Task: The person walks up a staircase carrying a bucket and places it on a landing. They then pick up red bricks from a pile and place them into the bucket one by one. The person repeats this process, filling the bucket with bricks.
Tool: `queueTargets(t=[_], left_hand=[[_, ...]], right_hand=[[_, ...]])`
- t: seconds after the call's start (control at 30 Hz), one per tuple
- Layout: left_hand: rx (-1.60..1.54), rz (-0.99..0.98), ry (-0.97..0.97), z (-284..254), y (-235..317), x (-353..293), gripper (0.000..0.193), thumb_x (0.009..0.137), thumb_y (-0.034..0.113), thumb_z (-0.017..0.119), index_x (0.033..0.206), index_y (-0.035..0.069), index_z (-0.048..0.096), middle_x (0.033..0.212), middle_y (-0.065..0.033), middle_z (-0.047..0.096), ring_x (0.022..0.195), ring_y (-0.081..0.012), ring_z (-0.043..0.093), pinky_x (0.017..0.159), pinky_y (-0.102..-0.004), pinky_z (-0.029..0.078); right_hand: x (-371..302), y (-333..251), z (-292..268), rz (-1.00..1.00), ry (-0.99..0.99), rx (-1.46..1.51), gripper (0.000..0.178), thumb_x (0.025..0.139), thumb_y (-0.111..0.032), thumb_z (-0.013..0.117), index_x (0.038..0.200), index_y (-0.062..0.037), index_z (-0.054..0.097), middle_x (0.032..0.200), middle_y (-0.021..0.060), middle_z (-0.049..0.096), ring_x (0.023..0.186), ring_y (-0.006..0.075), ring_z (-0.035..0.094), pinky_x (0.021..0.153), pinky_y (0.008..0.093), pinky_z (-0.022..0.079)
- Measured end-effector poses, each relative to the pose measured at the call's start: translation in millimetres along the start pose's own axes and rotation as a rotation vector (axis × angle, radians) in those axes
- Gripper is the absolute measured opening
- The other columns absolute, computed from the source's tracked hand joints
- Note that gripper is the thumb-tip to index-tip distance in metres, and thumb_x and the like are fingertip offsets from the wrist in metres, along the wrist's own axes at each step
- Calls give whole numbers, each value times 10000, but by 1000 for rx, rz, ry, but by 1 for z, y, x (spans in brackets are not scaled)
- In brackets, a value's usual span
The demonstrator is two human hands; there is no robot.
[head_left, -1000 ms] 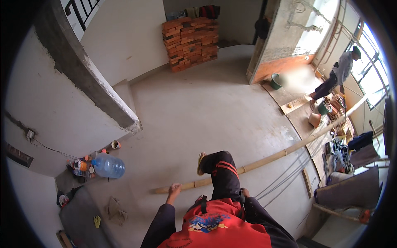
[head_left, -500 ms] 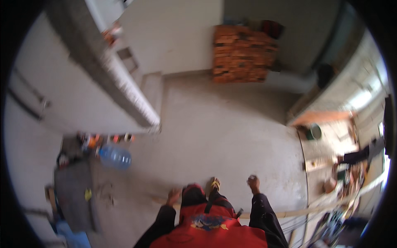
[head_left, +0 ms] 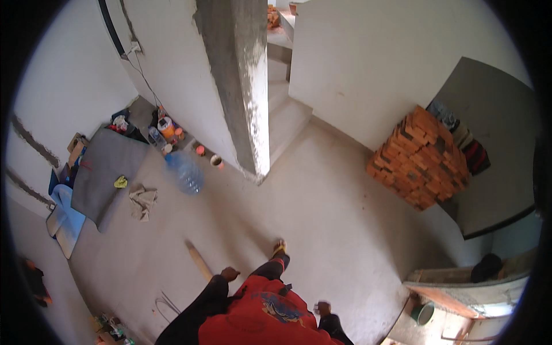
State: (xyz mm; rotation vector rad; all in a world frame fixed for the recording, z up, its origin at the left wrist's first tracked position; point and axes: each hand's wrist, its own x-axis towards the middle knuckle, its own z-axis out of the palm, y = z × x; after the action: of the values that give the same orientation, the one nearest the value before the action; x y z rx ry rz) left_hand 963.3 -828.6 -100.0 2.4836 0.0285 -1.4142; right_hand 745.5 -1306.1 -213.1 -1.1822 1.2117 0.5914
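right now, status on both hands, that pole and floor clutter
Left hand beside bamboo pole, not gripping it. Right hand out right, hold unclear. Pole partly hidden by left sleeve. Blue bottle, beige cloth ahead-left.

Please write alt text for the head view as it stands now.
Seen from above, a person's left hand is near a tan pole on the floor; the right hand is on the other side of their red top. Farther off are a large blue bottle and a stack of orange bricks.

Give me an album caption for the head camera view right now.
Left hand near a bamboo pole, right hand beside the red top, blue water jug and brick stack ahead.
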Motion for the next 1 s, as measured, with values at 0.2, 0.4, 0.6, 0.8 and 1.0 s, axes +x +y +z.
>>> queueTargets(t=[0.2,0.4,0.6,0.8,1.0], left_hand=[[-265,40,163,-48,14,62,324,831,358,519,1005,116,646,823,-148,649,859,-313,618,758,-410,496],[-463,3,216,-168,158,116,394,770,384,604,983,54,635,930,-193,628,937,-347,584,833,-417,455],[-608,146,399,-262,286,215,431,750,409,624,970,38,628,995,-205,610,962,-345,568,832,-388,455],[-564,129,251,-313,347,251,447,742,441,625,920,31,646,851,-194,640,828,-292,620,779,-381,466],[-842,-101,358,-339,366,257,415,737,386,635,929,18,651,608,-91,610,554,-201,595,552,-320,480]], right_hand=[[-28,-128,20,-677,-57,-1653,170,663,-279,630,742,-129,626,732,79,644,667,258,618,599,371,492],[-22,-316,41,-344,76,291,268,781,-30,554,1048,-27,540,708,96,619,614,186,608,457,275,469],[56,-432,9,-309,55,195,274,800,-70,527,1072,-38,516,822,172,639,619,224,613,491,314,488],[170,-490,-74,-73,-190,471,268,840,-198,460,1059,-57,520,836,215,606,666,346,588,491,443,467],[217,-620,-77,-208,-80,45,118,797,-164,560,827,-59,607,672,108,614,513,194,557,400,312,446]])
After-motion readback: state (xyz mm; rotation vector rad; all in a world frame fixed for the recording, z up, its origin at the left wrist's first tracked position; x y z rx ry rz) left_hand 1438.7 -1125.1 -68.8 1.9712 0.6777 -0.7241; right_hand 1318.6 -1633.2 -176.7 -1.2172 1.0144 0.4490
